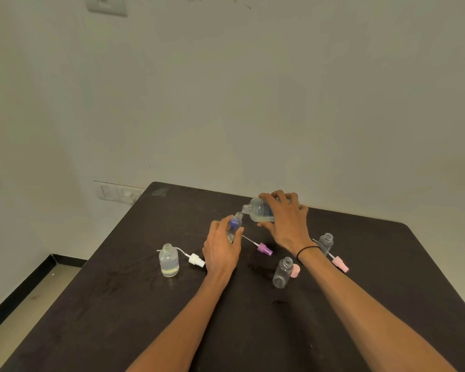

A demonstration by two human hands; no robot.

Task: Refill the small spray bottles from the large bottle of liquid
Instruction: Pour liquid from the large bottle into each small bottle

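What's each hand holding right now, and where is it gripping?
The right hand grips the tilted large bottle around its body. The left hand holds a small spray bottle around its body.

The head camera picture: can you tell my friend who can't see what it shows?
A person's right hand tips a large bottle to pour clear liquid into a small bottle held by the left hand, above a dark table. Three more open small bottles stand around, one at left partly full, with white, purple and pink spray tops lying beside them.
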